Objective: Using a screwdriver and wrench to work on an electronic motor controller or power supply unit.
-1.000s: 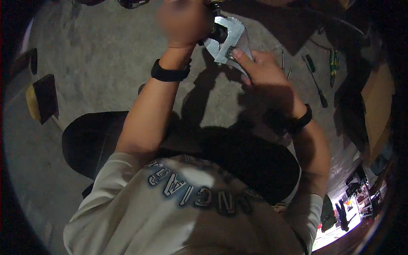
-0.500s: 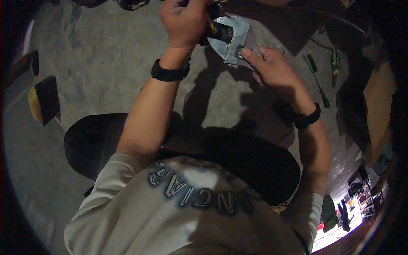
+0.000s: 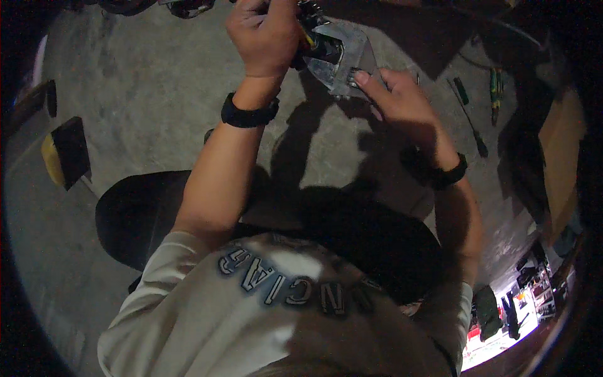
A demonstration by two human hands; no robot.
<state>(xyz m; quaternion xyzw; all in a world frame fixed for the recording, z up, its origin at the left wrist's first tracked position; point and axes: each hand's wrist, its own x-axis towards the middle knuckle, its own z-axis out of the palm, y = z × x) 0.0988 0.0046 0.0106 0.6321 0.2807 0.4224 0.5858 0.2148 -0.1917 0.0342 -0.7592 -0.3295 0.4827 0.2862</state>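
My left hand [image 3: 262, 39] is closed around a dark object with a yellow part [image 3: 309, 39], partly hidden by the fingers, near the top of the view. Just to its right, my right hand [image 3: 396, 97] grips a silvery metal bracket [image 3: 355, 53] with a U-shaped opening, its thumb lying on small metal fittings on the plate. Dark parts show through the bracket's opening.
On the concrete floor at right lie a long screwdriver [image 3: 475, 133], a green-and-yellow tool [image 3: 496, 94] and cardboard [image 3: 559, 163]. A black-and-yellow block [image 3: 66, 151] is at left. My dark-clothed legs [image 3: 138, 213] are below. A brightly lit area [image 3: 515, 320] shows bottom right.
The bracket and my right hand have shifted a little to the right since a second ago. My left hand has moved slightly down and left in the last half second.
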